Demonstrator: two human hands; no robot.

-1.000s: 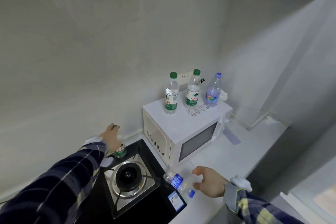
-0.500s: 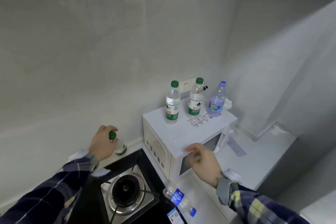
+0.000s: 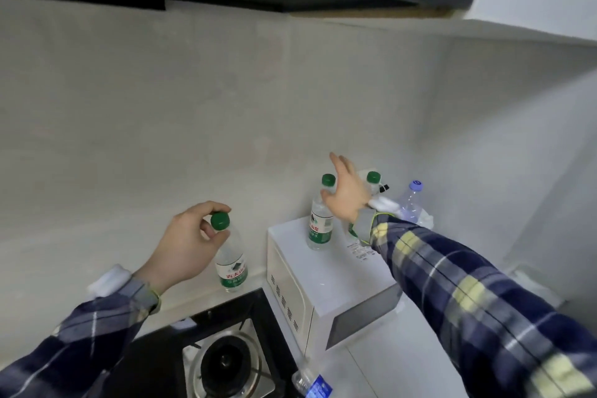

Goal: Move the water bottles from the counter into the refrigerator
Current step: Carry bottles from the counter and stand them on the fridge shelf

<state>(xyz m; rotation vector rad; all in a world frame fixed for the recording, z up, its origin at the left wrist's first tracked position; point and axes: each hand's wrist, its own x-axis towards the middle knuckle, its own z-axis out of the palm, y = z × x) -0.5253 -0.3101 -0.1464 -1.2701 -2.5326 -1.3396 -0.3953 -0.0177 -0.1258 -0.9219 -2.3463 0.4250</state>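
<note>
My left hand (image 3: 184, 244) pinches the green cap of a full bottle (image 3: 231, 263) standing on the worktop beside the stove (image 3: 226, 365). It looks heavy and slick, so I'd grip the body instead. My right hand (image 3: 347, 194), fingers spread and holding nothing, nears the bottle on the microwave (image 3: 319, 223).

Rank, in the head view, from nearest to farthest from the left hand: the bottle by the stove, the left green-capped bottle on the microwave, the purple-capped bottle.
1. Bottle by the stove: the left hand pinches its cap.
2. Left green-capped bottle: on the microwave, to the right.
3. Purple-capped bottle: far right, behind the right sleeve.
</note>
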